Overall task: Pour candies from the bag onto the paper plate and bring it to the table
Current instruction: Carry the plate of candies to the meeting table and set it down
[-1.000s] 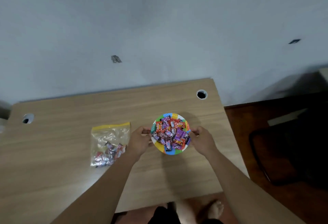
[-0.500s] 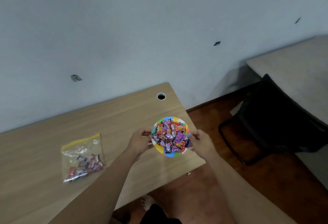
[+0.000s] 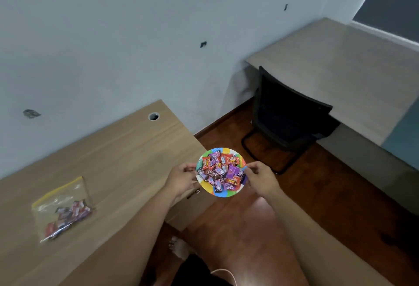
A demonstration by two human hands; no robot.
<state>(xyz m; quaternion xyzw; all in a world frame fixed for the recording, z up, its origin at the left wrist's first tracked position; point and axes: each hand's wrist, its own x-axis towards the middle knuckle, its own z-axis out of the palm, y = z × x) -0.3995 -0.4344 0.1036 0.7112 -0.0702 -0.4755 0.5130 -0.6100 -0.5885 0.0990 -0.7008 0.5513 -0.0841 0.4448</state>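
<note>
A multicoloured paper plate [image 3: 223, 193] heaped with wrapped candies [image 3: 221, 171] hangs in the air past the right end of the wooden desk [image 3: 113, 161], above the floor. My left hand [image 3: 181, 178] grips its left rim and my right hand [image 3: 260, 176] grips its right rim. A clear zip bag [image 3: 62, 206] with a yellow seal lies flat on the desk at the left, with some candies left inside. A second, paler table [image 3: 340, 68] stands at the upper right.
A black chair [image 3: 288, 113] is tucked against the pale table, over a dark wooden floor [image 3: 328, 195]. The desk has a round cable hole [image 3: 153, 116] near its far right corner. A grey wall runs behind both tables. My bare foot [image 3: 179, 246] shows below.
The plate has been lifted off the desk and carried right, past the desk's end. The view has swung right, so the bag has slid left and the second table has come into sight.
</note>
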